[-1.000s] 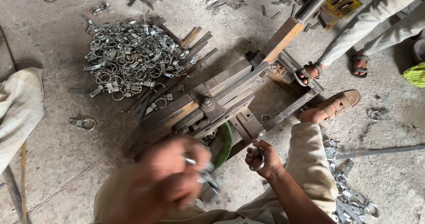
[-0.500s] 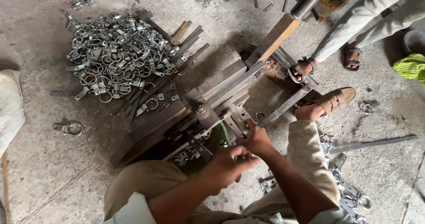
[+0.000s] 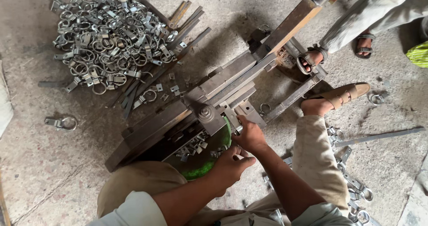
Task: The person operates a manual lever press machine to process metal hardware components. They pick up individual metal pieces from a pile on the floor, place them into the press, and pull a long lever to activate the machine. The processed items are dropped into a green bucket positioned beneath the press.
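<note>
The heap of metal rings (image 3: 111, 43) is silvery grey, shining pale against the dull grey, speckled concrete floor (image 3: 53, 172). The press (image 3: 200, 114) is dark grey steel with brownish rusty patches, and its long handle (image 3: 292, 23) is a tan wooden brown. The bowl (image 3: 205, 165) below it is bright green. The trousers (image 3: 318, 163) are khaki beige, and the sandal (image 3: 343, 94) is tan. At the right edge a cloth (image 3: 419, 54) is yellow-green.

Dull grey metal press (image 3: 209, 105), shiny steel rings (image 3: 107, 38), rough concrete floor (image 3: 53, 163).
</note>
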